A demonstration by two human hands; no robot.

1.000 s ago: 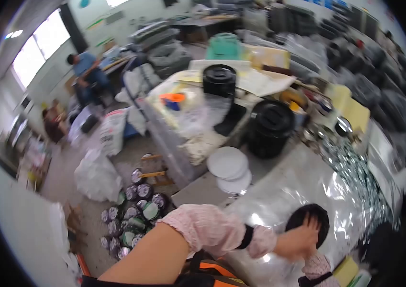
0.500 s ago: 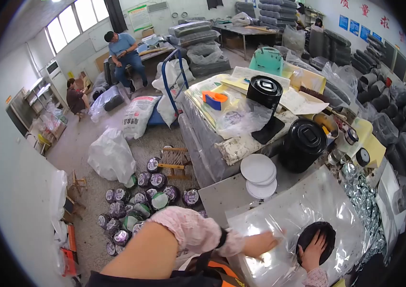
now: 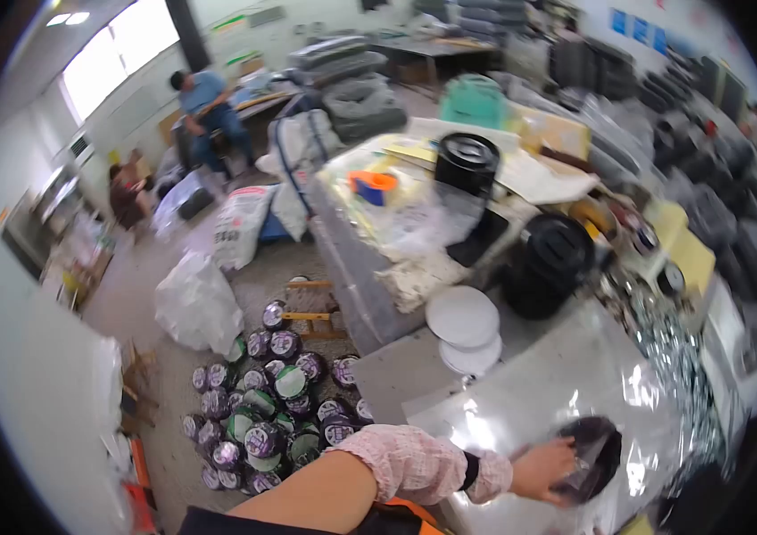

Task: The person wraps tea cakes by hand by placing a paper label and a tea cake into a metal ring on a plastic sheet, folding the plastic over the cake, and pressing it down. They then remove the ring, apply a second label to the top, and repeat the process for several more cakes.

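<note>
My left hand, below a pink gathered sleeve and a black band, reaches to the left side of a dark round disc. Its fingers are bent together on clear plastic film that lies over part of the disc. Motion blur softens the fingertips. Underneath is a broad clear plastic sheet with bright glare, spread on the worktable. My right hand does not show.
White round discs are stacked behind the sheet, beside a black canister. Shiny silver strips lie at the right. Several purple and green wrapped rounds cover the floor at left. A person sits farther back.
My left hand has moved right to the disc. The right hand, which lay spread on the disc, is gone from sight. The whole view has shifted and blurred slightly.
</note>
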